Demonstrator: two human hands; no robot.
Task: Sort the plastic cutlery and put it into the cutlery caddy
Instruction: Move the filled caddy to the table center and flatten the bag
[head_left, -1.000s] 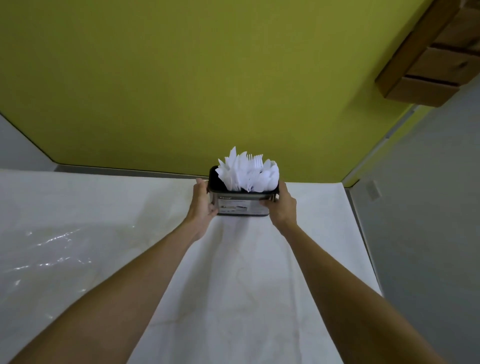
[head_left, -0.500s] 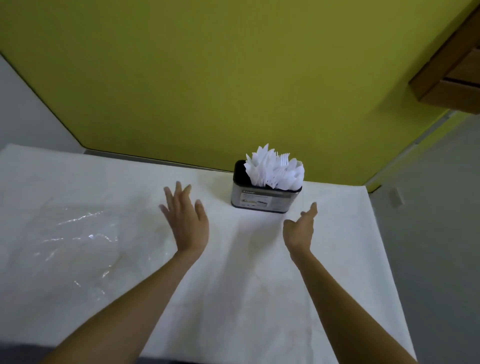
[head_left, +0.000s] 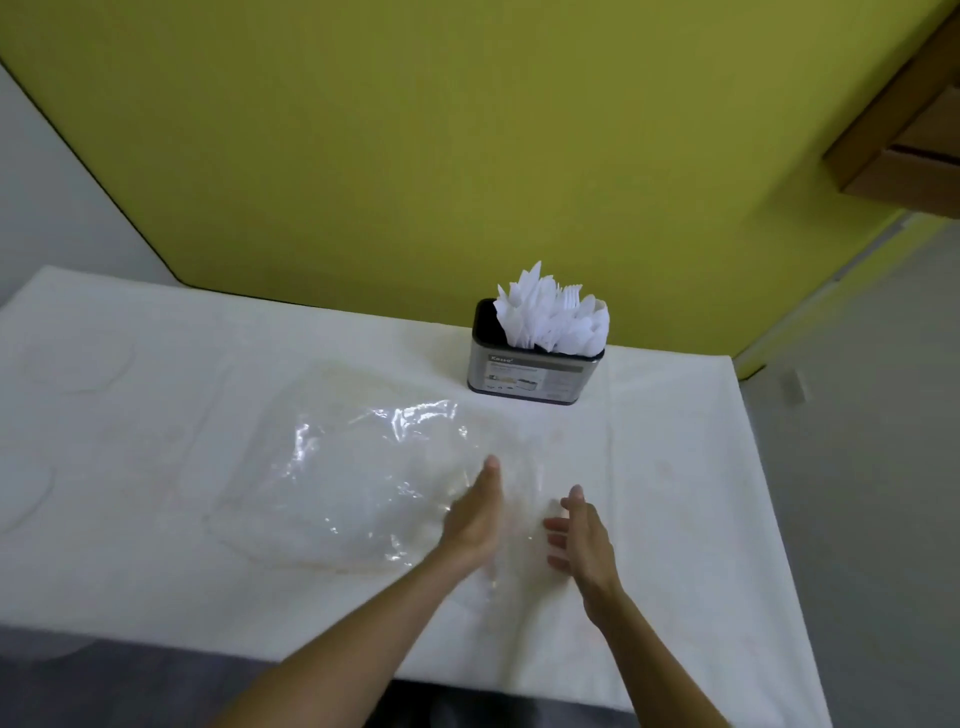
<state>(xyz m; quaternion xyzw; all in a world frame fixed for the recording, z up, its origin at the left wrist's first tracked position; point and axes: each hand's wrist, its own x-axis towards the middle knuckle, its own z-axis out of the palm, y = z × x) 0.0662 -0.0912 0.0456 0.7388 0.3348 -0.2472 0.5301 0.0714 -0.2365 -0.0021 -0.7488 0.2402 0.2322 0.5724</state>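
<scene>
The metal cutlery caddy stands upright at the far side of the white table, near the yellow wall. White plastic cutlery fills it, with the ends sticking up above the rim. My left hand and my right hand hover over the table's near middle, well short of the caddy. Both have straight, relaxed fingers, palms turned toward each other, and hold nothing.
A clear plastic bag lies flat on the table, left of my hands, its edge beneath my left hand. The table's right edge drops to a grey floor. A wooden cabinet hangs at the upper right.
Both hands let go of the caddy, which now stands alone by the wall. They drew back toward me and came closer together, and the camera pulled back and tilted down.
</scene>
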